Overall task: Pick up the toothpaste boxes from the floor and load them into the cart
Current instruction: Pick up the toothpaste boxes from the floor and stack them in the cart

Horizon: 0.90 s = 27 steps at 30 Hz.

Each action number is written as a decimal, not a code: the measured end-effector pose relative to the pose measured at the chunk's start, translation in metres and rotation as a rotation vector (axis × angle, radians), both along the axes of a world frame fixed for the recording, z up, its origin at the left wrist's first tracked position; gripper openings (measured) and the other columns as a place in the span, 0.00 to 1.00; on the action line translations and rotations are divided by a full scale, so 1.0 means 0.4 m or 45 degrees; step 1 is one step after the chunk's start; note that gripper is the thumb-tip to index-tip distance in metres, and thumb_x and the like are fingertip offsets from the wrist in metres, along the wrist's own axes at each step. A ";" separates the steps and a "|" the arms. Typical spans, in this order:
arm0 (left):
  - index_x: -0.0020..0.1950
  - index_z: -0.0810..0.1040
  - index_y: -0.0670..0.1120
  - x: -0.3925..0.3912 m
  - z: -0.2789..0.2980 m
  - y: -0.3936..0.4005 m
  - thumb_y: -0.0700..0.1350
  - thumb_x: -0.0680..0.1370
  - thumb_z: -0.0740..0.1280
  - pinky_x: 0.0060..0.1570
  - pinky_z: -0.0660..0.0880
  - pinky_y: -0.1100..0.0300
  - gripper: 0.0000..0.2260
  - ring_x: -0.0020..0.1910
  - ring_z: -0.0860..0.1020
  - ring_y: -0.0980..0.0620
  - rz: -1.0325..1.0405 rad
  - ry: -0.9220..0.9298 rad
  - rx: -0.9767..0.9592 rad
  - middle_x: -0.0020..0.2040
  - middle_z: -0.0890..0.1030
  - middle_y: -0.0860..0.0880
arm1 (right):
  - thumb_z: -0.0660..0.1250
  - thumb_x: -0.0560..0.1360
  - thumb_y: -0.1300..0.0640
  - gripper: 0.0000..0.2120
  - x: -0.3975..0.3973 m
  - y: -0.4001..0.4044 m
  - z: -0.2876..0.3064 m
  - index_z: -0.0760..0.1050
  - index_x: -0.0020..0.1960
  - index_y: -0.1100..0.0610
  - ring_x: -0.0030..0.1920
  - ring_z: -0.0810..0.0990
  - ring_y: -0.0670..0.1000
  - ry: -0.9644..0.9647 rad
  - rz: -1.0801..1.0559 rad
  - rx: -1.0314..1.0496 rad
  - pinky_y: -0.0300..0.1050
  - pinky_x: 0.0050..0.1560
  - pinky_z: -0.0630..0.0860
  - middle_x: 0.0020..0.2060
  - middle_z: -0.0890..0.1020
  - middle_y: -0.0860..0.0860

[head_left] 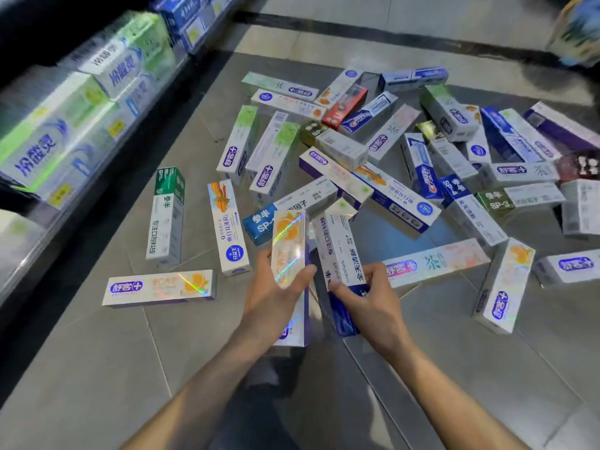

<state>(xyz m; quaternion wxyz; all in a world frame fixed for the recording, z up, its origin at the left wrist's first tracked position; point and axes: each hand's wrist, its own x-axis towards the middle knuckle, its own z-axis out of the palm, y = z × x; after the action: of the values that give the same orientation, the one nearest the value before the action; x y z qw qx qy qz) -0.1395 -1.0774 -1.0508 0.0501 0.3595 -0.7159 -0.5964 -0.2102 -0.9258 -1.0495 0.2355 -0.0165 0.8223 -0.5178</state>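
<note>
Several toothpaste boxes lie scattered over the grey tiled floor point(97, 368). My left hand point(272, 297) grips a holographic box with an orange picture point(289, 241), held above the floor with its far end pointing away from me. My right hand point(373, 297) grips a white and blue box point(337, 251) beside it, almost parallel. Close by on the floor lie another orange holographic box point(159, 289), a green-topped box point(165, 216) and a blue SP box point(259, 224). No cart shows in view.
A store shelf point(81, 102) stacked with toothpaste packs runs along the left side, its dark base bordering the floor. The pile of boxes spreads to the right edge of view. A blurred colourful object point(574, 34) sits at the top right.
</note>
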 end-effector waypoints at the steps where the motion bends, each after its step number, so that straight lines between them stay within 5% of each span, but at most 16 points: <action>1: 0.56 0.66 0.68 -0.013 0.056 -0.008 0.59 0.75 0.73 0.48 0.75 0.64 0.18 0.54 0.79 0.63 0.013 0.024 0.015 0.56 0.79 0.63 | 0.77 0.72 0.53 0.17 -0.004 -0.006 0.059 0.69 0.51 0.52 0.42 0.81 0.38 -0.010 -0.013 -0.090 0.33 0.41 0.77 0.47 0.82 0.47; 4: 0.56 0.65 0.71 -0.046 0.291 -0.026 0.65 0.74 0.71 0.54 0.75 0.59 0.18 0.56 0.79 0.62 0.017 0.123 -0.033 0.56 0.79 0.65 | 0.78 0.71 0.53 0.20 -0.042 -0.015 0.299 0.70 0.56 0.46 0.47 0.84 0.41 0.000 0.021 -0.292 0.43 0.48 0.82 0.48 0.84 0.41; 6: 0.60 0.67 0.68 -0.059 0.498 -0.033 0.63 0.74 0.71 0.61 0.75 0.52 0.19 0.58 0.79 0.59 0.045 0.254 -0.028 0.59 0.79 0.62 | 0.77 0.72 0.52 0.24 -0.071 -0.017 0.515 0.68 0.61 0.39 0.49 0.84 0.40 -0.006 0.100 -0.391 0.40 0.47 0.81 0.48 0.84 0.36; 10: 0.65 0.70 0.60 -0.073 1.000 -0.020 0.58 0.75 0.72 0.62 0.77 0.48 0.21 0.57 0.82 0.56 0.083 0.512 0.032 0.57 0.83 0.59 | 0.74 0.73 0.54 0.29 -0.085 -0.009 1.011 0.68 0.70 0.39 0.54 0.84 0.43 0.016 0.206 -0.538 0.42 0.50 0.83 0.56 0.84 0.39; 13: 0.68 0.70 0.55 -0.060 1.407 0.017 0.53 0.76 0.69 0.59 0.77 0.55 0.21 0.56 0.82 0.57 0.078 0.642 0.039 0.56 0.83 0.60 | 0.74 0.71 0.53 0.29 -0.049 -0.006 1.407 0.69 0.69 0.38 0.55 0.84 0.45 0.033 0.204 -0.632 0.42 0.51 0.82 0.58 0.84 0.41; 18: 0.71 0.69 0.57 0.013 1.971 0.110 0.48 0.79 0.68 0.48 0.73 0.74 0.21 0.53 0.81 0.66 0.023 0.717 -0.006 0.55 0.82 0.66 | 0.71 0.73 0.50 0.25 0.045 0.066 1.970 0.71 0.69 0.40 0.58 0.84 0.49 0.159 0.181 -0.680 0.56 0.60 0.79 0.59 0.84 0.44; 22: 0.72 0.70 0.57 0.059 2.252 0.172 0.49 0.80 0.69 0.56 0.77 0.60 0.21 0.57 0.82 0.60 -0.036 0.791 0.029 0.58 0.83 0.61 | 0.66 0.78 0.52 0.22 0.109 0.147 2.254 0.70 0.70 0.39 0.60 0.83 0.50 0.246 0.172 -0.686 0.58 0.61 0.78 0.61 0.82 0.43; 27: 0.70 0.71 0.61 0.106 2.422 0.249 0.50 0.82 0.67 0.57 0.79 0.47 0.17 0.56 0.83 0.54 -0.127 0.837 0.131 0.58 0.84 0.58 | 0.65 0.79 0.58 0.20 0.182 0.236 2.441 0.73 0.69 0.44 0.56 0.85 0.52 0.271 0.106 -0.770 0.47 0.51 0.83 0.57 0.85 0.47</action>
<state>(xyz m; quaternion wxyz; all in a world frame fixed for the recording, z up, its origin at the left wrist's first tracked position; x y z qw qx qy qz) -0.0972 -0.9778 -0.0820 0.2307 0.1146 -0.6471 -0.7176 -0.1375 -0.8314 -0.0730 0.1535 -0.1734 0.6498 -0.7239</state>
